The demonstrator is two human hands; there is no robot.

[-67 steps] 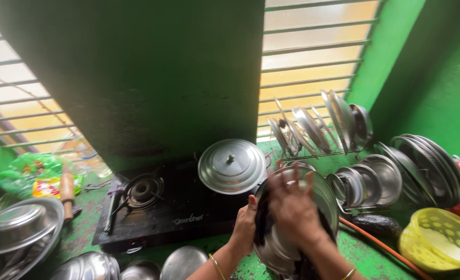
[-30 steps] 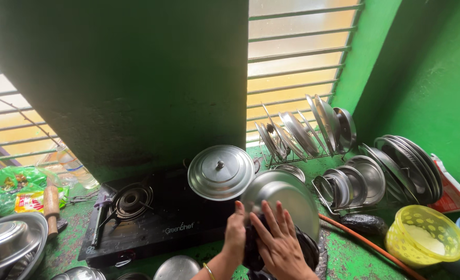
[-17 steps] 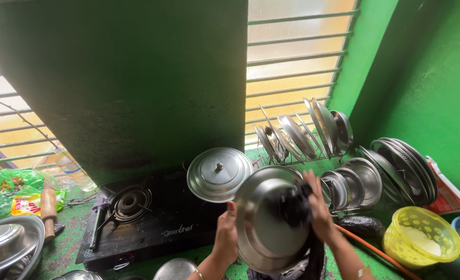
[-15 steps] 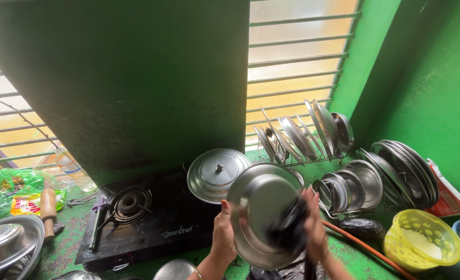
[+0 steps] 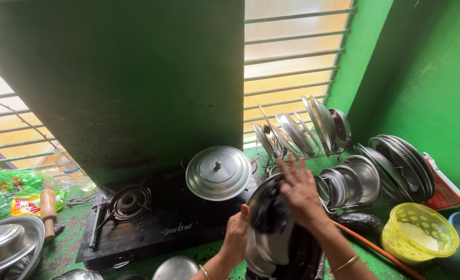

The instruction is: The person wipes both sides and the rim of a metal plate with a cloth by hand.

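A round steel plate (image 5: pixel 263 233) stands tilted, left hand (image 5: pixel 236 234) gripping its rim, right hand (image 5: pixel 302 194) pressing a dark cloth (image 5: pixel 271 215) flat mid-wipe, not yet racked.

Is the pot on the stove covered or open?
Covered: a domed steel lid with a centre knob sits over the pot on the black stove.

Steel plate (image 5: pixel 271 228) now tilted edge-up, right hand (image 5: pixel 301 194) seemingly atop.
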